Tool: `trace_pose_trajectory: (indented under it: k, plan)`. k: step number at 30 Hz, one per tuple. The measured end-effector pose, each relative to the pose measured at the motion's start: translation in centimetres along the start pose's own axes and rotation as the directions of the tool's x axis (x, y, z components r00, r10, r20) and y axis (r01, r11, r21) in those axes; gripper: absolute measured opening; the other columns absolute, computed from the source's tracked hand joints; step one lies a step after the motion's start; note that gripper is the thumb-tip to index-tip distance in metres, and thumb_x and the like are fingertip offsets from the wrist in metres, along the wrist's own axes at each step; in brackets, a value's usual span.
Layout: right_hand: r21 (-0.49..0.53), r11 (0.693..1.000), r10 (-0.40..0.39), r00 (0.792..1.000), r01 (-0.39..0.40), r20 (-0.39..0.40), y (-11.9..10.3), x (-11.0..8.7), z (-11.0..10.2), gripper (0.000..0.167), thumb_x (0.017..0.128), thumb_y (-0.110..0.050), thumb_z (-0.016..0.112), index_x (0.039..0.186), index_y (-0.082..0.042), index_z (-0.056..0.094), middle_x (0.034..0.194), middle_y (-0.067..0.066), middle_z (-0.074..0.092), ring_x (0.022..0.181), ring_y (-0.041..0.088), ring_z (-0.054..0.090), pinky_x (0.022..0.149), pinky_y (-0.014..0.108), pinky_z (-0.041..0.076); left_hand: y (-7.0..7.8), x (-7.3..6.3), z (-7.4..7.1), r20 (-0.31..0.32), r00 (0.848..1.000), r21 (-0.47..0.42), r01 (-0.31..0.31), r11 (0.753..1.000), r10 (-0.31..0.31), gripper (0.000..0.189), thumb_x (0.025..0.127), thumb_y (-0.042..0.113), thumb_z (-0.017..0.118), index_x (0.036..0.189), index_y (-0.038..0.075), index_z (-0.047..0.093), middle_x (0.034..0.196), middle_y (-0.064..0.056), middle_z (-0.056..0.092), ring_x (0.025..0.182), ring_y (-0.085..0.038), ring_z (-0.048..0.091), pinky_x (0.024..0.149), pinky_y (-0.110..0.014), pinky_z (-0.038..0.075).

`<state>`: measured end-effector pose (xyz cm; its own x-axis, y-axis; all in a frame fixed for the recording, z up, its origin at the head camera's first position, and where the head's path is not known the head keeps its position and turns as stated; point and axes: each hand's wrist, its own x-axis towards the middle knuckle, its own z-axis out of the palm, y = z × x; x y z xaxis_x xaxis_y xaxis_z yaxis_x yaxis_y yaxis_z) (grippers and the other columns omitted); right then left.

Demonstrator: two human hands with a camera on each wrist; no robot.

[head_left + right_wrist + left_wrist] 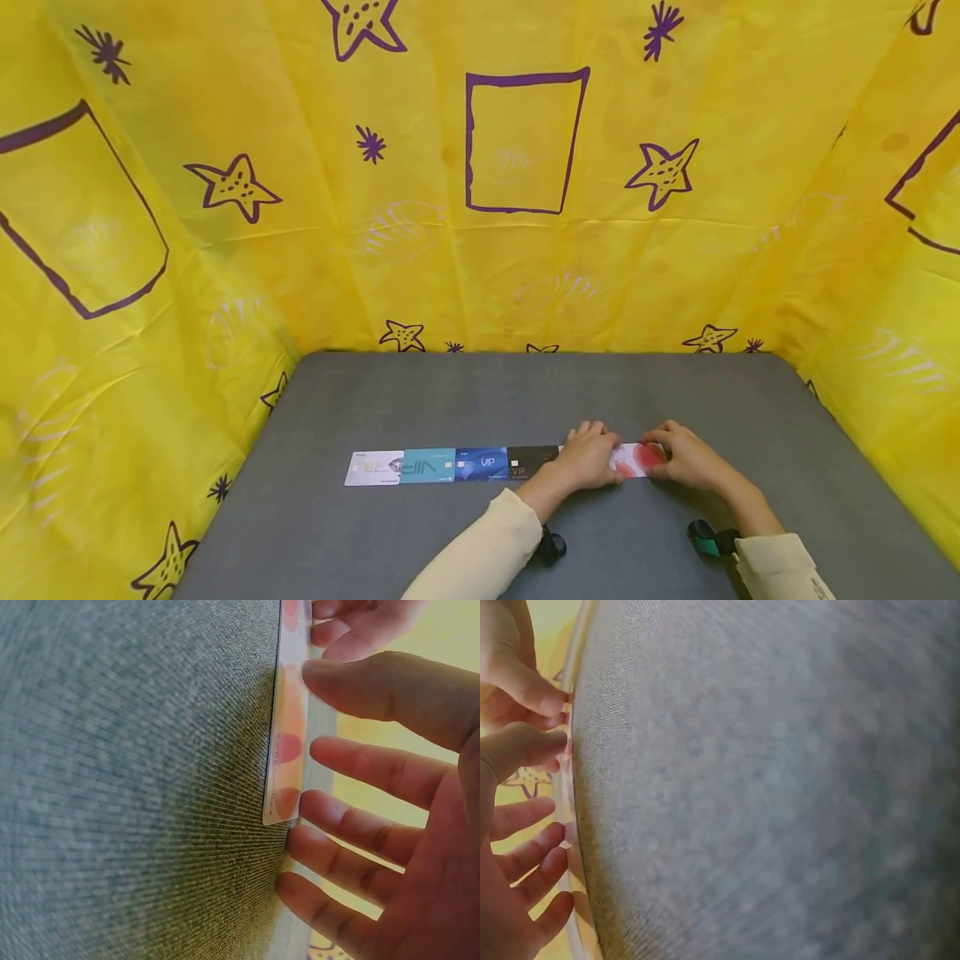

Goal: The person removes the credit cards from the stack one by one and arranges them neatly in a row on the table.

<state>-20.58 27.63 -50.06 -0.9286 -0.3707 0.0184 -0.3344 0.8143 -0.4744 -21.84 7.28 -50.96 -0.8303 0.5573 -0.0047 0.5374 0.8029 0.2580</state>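
Note:
A row of cards lies flat on the grey table (pixel 420 550). From the left come a white VIP card (pixel 366 475), a teal card (pixel 420 475), a blue VIP card (pixel 480 473) and a black VIP card (pixel 525 458). At the row's right end is a white card with red-pink patches (pixel 633 461). My left hand (pixel 592 460) rests over the row beside that card, hiding part of the row. My right hand (pixel 686 457) touches the patterned card's right end. In the right wrist view, its fingers (pixel 360 817) are spread and fairly straight beside the card.
Yellow cloth walls (pixel 517 267) with purple drawings enclose the table's back and sides. Dark straps (pixel 551 546) sit at both wrists, below beige sleeves (pixel 480 550).

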Motion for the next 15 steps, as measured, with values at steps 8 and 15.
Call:
trace_pose_trajectory:
  k: [8,15]
  plan:
    - [0.082,0.996,0.033,0.999,-0.035,0.021,-0.4,-0.2,-0.5,0.035,0.080,-0.021,0.077,0.108,0.000,0.068,0.093,0.007,0.056,0.078,0.018,0.048,0.065,0.026,0.038,-1.0,-1.5,-1.8,0.000,1.000,-0.143,-0.016,0.990,0.016,0.044,0.084,0.041,0.071,0.124,0.024,0.065,0.117,0.005,0.059,0.105,-0.010,0.050,0.088,-0.024,0.041]
    - [0.065,0.996,0.052,0.999,-0.053,0.007,-0.5,-0.4,-1.2,0.034,0.082,-0.022,0.075,0.110,-0.002,0.068,0.095,0.007,0.057,0.082,0.019,0.052,0.070,0.031,0.044,-3.5,-3.7,-4.7,-0.072,0.996,-0.301,0.021,0.953,-0.045,0.039,0.089,0.031,0.068,0.126,0.018,0.065,0.126,0.001,0.056,0.113,-0.015,0.051,0.095,-0.029,0.044]
